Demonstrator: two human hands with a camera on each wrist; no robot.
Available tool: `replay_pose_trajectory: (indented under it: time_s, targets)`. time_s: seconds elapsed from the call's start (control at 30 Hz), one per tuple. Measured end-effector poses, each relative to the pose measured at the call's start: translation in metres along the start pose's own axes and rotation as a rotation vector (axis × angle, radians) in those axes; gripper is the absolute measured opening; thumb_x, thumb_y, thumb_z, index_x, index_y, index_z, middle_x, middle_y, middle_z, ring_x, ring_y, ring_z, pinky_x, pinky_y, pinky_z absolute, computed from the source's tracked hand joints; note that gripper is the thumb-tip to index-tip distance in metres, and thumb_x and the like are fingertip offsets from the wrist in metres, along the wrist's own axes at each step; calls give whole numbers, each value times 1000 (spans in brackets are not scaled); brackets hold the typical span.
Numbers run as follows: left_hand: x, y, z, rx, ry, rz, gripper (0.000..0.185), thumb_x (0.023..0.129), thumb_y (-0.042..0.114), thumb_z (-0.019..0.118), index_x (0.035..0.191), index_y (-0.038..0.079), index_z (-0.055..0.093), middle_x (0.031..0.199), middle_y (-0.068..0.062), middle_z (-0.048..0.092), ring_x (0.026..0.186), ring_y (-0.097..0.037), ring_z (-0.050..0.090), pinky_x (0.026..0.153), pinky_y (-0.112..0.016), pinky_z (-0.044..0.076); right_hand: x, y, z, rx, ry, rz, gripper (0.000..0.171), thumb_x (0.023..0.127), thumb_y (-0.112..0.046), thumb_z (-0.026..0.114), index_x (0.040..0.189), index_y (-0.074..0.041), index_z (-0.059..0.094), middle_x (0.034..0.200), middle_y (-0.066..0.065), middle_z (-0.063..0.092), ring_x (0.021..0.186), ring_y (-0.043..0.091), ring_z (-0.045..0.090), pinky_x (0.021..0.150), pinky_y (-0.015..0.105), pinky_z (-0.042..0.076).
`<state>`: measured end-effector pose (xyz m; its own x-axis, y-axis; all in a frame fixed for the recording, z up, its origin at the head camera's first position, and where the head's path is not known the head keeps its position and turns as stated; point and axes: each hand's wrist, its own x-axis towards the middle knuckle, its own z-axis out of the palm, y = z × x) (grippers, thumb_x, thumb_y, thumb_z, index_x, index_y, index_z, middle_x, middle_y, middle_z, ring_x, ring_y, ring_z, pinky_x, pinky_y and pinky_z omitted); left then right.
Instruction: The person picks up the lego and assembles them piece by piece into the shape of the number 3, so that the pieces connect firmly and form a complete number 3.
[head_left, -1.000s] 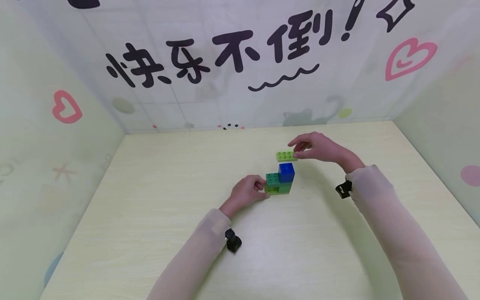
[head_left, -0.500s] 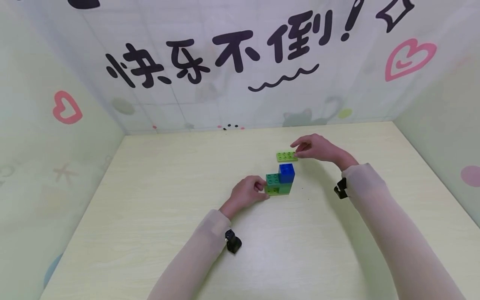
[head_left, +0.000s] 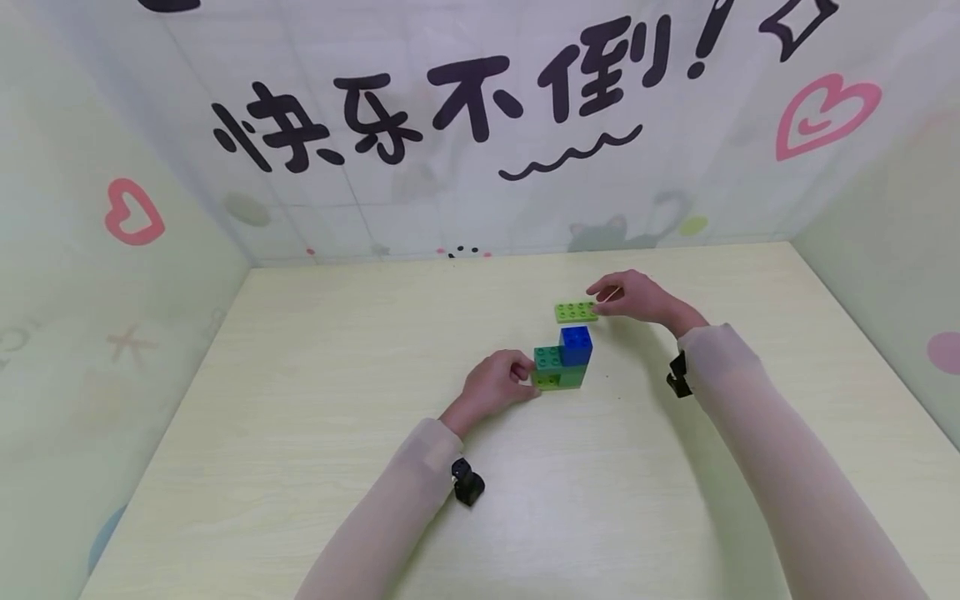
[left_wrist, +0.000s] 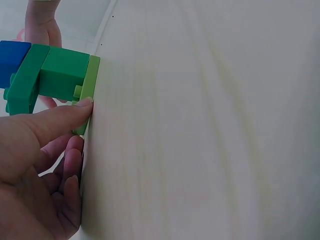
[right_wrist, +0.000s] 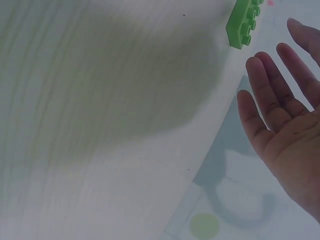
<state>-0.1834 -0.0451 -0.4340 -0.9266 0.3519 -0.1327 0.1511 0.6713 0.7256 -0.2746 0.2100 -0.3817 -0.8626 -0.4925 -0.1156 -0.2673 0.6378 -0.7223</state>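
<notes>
A small stack of toy building bricks stands on the table, right of the middle in the head view. Its base is a light green plate point(left_wrist: 91, 75); green bricks point(head_left: 548, 357) sit on that, topped by a blue brick point(head_left: 576, 345) at the right. My left hand point(head_left: 495, 384) pinches the base plate's left end, thumb on its studded side in the left wrist view. Behind the stack lies a separate light green eight-stud plate point(head_left: 576, 312). Just right of it hovers my right hand point(head_left: 637, 297), fingers loosely spread and holding nothing; in the right wrist view a gap shows between fingertips and plate.
The pale wood table point(head_left: 337, 350) ends at a printed back wall point(head_left: 420, 208) close behind the loose plate. Side walls stand at left and right. Black wrist cameras point(head_left: 467, 483) are strapped to both sleeves.
My right hand has shifted slightly to the right of the loose light green plate, which stays on the table. The left hand and the stack keep their place; the head view has tilted a little.
</notes>
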Motion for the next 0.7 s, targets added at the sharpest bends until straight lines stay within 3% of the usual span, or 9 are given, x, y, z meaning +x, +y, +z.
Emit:
replay_pose_trajectory:
  time_s: [0.1, 0.3, 0.7]
  targets:
    - [-1, 0, 0, 1, 0, 4, 32, 74, 16, 77, 103, 8, 66, 85, 3, 57, 76, -12, 50, 67, -25, 39, -4, -8, -1, 4, -2, 9, 37, 87, -8, 62, 118, 10, 53, 117, 29, 52, 106, 38, 51, 87, 47, 42]
    - [-1, 0, -1, 2, 3, 6, 31, 75, 17, 76, 103, 8, 66, 85, 3, 57, 76, -11, 50, 67, -25, 39, 7, 13, 2, 5, -5, 28, 38, 87, -11, 63, 119, 7, 55, 118, 25, 54, 107, 35, 51, 90, 46, 40]
    - [-1, 1, -1, -5, 2, 21, 32, 75, 17, 76, 104, 8, 66, 85, 4, 57, 76, -11, 50, 67, -24, 40, 14, 19, 7, -21, -26, 69, 40, 84, -10, 65, 119, 6, 55, 118, 22, 54, 107, 33, 50, 91, 45, 38]
